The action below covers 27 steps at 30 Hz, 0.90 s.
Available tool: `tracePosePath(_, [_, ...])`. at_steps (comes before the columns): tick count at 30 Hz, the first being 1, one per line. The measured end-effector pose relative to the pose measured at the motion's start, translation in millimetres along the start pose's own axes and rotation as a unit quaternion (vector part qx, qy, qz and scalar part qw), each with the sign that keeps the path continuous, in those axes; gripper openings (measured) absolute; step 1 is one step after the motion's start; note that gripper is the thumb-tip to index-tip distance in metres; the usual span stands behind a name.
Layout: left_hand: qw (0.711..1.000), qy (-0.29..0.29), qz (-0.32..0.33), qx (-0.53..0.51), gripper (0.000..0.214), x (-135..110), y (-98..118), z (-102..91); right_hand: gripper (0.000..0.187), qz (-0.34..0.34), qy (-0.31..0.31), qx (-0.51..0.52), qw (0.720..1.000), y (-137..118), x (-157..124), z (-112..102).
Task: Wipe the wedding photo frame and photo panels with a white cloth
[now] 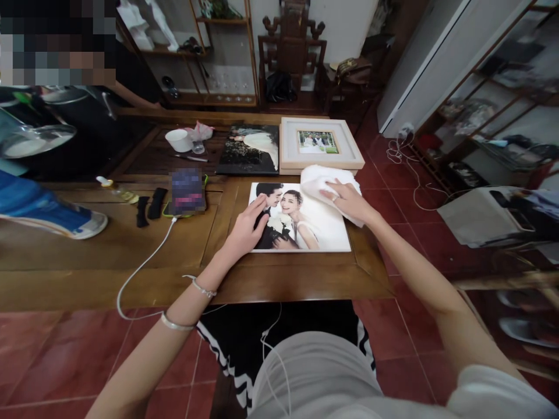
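Observation:
A photo panel [325,230] with a couple's portrait lies flat on the wooden table. My left hand [250,227] rests on its left edge, fingers stretched out and holding nothing. Over the panel's upper right corner is a folded white cloth [312,177], which my right hand [347,199] grips and presses down. Part of the cloth hangs past the panel's right edge. Just behind, a light wooden picture frame [353,142] with a small outdoor photo sits beside a dark photo panel [248,154] showing a white dress.
A phone [187,192] on a white charging cable [131,273] lies left of the panel. Nearby are a small dropper bottle [117,191], black strips [152,203], a white paper cup [178,140] and a blue package [43,203]. Another person stands at the far left beside a pot [70,107].

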<state>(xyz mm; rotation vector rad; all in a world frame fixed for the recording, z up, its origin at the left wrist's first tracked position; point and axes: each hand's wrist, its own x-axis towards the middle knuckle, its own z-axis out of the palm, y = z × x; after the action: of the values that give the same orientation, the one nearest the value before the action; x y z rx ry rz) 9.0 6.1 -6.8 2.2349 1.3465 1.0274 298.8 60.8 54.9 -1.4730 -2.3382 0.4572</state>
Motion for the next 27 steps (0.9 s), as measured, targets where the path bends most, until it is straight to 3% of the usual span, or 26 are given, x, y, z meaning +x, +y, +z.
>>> tracePosePath(3, [1.0, 0.009, -0.006, 0.004, 0.046, -0.7, 0.6, -0.2, 0.029, -0.055, -0.022, -0.023, 0.998, -2.0, -23.7, 2.6])
tracePosePath(8, [1.0, 0.003, -0.009, 0.016, 0.046, -1.2, 1.8, -0.8, 0.023, -0.181, -0.074, -0.038, 0.98, -39.3, -86.0, 7.8])
tracePosePath(13, [1.0, -0.008, -0.005, 0.027, 0.047, -0.4, 0.7, -0.9, 0.021, -0.198, -0.128, -0.041, 0.971, -66.7, -124.5, 4.2])
tracePosePath(16, [1.0, -0.013, 0.0, 0.027, 0.048, 0.0, -0.6, -1.0, 0.028, -0.157, -0.114, -0.037, 0.98, -57.8, -109.4, 3.1])
tracePosePath(23, [0.999, -0.018, 0.001, 0.026, 0.047, -0.5, -1.6, -1.8, 0.036, -0.062, -0.066, -0.023, 0.996, -8.8, -16.3, 1.0])
tracePosePath(27, [1.0, -0.015, 0.0, 0.019, 0.046, -0.8, -1.6, -1.6, 0.037, -0.024, -0.032, -0.001, 0.999, -1.0, 11.4, 1.3])
